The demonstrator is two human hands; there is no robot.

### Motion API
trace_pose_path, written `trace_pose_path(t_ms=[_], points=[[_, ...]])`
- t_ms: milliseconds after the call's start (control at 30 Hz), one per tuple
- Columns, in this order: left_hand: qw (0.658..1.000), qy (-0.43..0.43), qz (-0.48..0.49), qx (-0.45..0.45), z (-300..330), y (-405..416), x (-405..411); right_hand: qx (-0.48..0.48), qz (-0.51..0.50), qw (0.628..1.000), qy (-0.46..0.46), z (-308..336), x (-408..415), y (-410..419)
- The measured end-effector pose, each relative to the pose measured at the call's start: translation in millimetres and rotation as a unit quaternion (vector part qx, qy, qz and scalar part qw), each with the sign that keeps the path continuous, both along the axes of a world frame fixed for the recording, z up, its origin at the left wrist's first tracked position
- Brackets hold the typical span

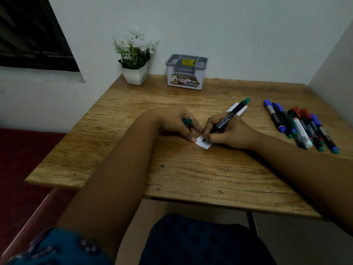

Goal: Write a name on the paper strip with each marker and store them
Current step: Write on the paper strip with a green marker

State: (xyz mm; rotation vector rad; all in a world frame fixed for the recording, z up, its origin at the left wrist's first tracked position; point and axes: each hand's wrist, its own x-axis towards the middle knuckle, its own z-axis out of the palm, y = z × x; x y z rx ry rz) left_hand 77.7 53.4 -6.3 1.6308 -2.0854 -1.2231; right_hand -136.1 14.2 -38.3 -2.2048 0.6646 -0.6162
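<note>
At table centre, right hand (227, 133) pinching green marker (230, 118) in a writing grip, fingers pressed together low on the barrel, tip touching the near end of the paper strip (204, 144). Faint strokes already on that end; too small to read. Left hand (180, 123) curled shut around the green cap (186, 121), with one fingertip (193, 139) pressing the strip's left edge flat against the wooden table (172, 169). Far end of the strip poking out beyond the right hand, under the marker's raised tail.

Off to the right, well apart from the hands: remaining markers (299, 127) lying side by side in a loose row, blue, red and green caps mixed. Against the back wall, grey organizer (186, 72), apparently empty, beside a white flower pot (134, 74).

Judged an early stage: first marker in use, none stored.

Risks from here: strip held at one edge only, so likely to skid or pivot under a sideways stroke; fresh ink liable to smear beneath the writing hand; cap, clutched loosely, apt to slip free; right forearm close enough to nudge the loose row rolling.
</note>
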Motion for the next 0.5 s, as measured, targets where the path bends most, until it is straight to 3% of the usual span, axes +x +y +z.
trace_pose_path(t_ms=[500], points=[[1.0,-0.004,0.007,0.002,0.1,0.2,-0.2,-0.004,-0.004,1.0,0.0,-1.7,-2.4,-2.9]])
